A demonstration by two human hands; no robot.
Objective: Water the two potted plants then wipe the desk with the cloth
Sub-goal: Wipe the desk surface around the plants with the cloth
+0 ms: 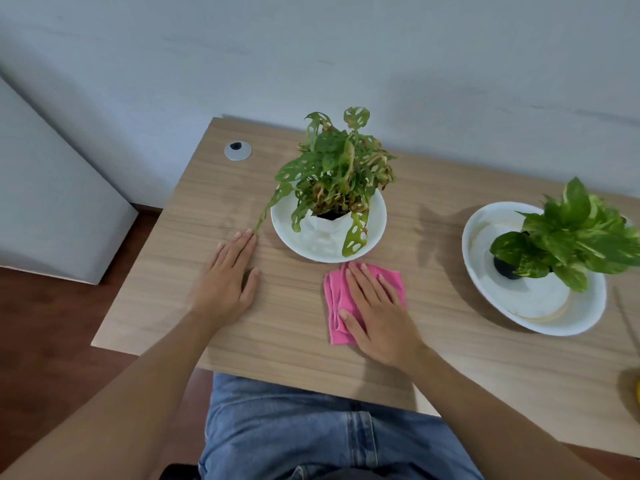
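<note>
Head view looks down past blue denim jeans (pixel 311 434), which suggests the person sits close against the near edge of the light wood-grain desk (pixel 298 348).

Nearest on the desktop, the right hand (pixel 377 313) lies flat, fingers spread, pressing on the folded pink cloth (pixel 337 299). It does not grip the cloth; palm pressure pins the fabric against the wood, a hold that suits sliding it across the surface. The cloth sits just in front of the nearer plate, so wiping appears to be the step in hand, worked around the plants and not beneath them.

The left hand (pixel 227 282) also rests flat and empty on bare wood, fingers together; I judge it steadies the person as the other arm works.

Beyond the hands, the hole-leaved green plant in a white pot (pixel 332 174) stands on a round white plate (pixel 374 216), probably there to catch run-off from watering. One long leaf droops over the rim to the desk, its tip just beside the left fingertips. To the right, well apart, the variegated yellow-green plant in a small black pot (pixel 571 237) sits in a wide white dish (pixel 540 323).

Farthest back, a silver cable grommet (pixel 237 150) sits near the wall.
</note>
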